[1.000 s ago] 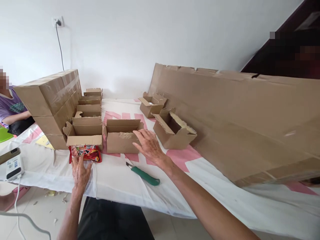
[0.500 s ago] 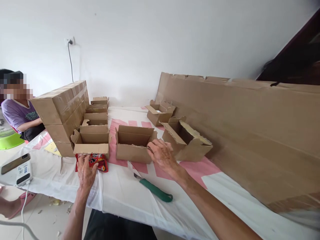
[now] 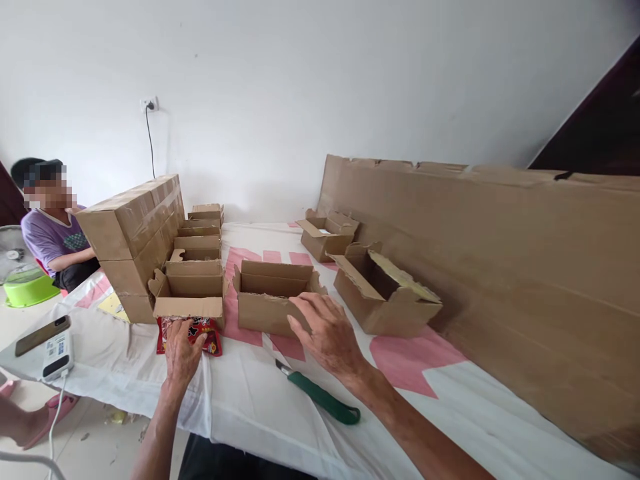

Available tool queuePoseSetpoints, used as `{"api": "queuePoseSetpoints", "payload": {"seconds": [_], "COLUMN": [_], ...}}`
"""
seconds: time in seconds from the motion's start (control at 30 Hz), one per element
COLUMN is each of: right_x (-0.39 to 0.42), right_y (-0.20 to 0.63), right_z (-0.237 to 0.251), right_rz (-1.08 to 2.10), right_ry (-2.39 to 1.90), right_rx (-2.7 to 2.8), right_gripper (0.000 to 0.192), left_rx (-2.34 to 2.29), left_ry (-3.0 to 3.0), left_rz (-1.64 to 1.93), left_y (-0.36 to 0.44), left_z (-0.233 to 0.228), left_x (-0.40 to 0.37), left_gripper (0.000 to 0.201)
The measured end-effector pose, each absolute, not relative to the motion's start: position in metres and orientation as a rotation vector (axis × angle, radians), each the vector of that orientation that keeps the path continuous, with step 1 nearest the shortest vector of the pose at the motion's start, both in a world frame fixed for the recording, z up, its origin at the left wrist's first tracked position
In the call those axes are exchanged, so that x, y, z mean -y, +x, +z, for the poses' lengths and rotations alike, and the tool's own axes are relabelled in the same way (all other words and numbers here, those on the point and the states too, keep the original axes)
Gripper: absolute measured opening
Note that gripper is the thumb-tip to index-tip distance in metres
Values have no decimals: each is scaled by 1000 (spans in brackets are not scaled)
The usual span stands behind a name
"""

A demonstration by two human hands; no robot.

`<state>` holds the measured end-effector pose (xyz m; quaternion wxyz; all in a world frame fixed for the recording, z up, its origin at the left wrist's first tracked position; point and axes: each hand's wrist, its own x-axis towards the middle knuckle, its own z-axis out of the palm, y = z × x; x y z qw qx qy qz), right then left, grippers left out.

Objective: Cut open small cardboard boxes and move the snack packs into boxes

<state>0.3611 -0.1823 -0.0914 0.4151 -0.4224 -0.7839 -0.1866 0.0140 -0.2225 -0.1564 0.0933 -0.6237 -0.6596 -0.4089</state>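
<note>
My right hand [image 3: 327, 333] lies with spread fingers against the front right corner of an open small cardboard box [image 3: 270, 297] in the middle of the table. My left hand [image 3: 183, 353] rests on a red snack packet [image 3: 207, 331] that pokes out from under the front flap of another open box [image 3: 190, 290]. A green-handled knife [image 3: 320, 398] lies on the white and pink cloth [image 3: 250, 393] just below my right hand. Neither hand grips anything.
A stack of taped cartons [image 3: 133, 233] stands at left with a row of open small boxes [image 3: 200, 233] beside it. Two more open boxes [image 3: 385, 290] sit right of centre against a long cardboard slab [image 3: 500, 267]. A phone and charger [image 3: 50, 343] lie at left. Another person [image 3: 50, 227] sits at far left.
The camera view has shifted, so everything sits lower and further right. My right hand slid along the middle box's front to its right corner. My left hand stays on the red packet.
</note>
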Motion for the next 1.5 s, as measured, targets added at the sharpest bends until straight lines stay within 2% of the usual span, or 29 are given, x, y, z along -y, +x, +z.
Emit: {"api": "queuePoseSetpoints", "payload": {"seconds": [0.2, 0.43, 0.6, 0.8, 1.13, 1.37, 1.5], "right_x": [199, 213, 226, 245, 255, 257, 257], "right_y": [356, 371, 397, 406, 397, 393, 393], "right_z": [-99, -164, -211, -222, -236, -241, -239], "right_rz": [-402, -159, 58, 252, 77, -33, -9], "right_ry": [-926, -1035, -1230, -1367, -1338, -1307, -1321], "right_rx": [1968, 2125, 2191, 2204, 2143, 2096, 2097], "right_gripper": [24, 23, 19, 18, 19, 20, 22], "left_rx": [1984, 2116, 2190, 2222, 2183, 2245, 2186], "left_ry": [-1832, -1768, -1771, -1790, -1821, -1783, -1790], "left_rz": [-1168, -1132, -891, -593, -614, -509, -639], "left_y": [14, 5, 8, 24, 33, 37, 36], "left_z": [-155, -149, -145, -137, -119, -101, -96], "left_x": [226, 230, 233, 233, 215, 207, 202], "left_gripper": [27, 28, 43, 51, 62, 42, 44]}}
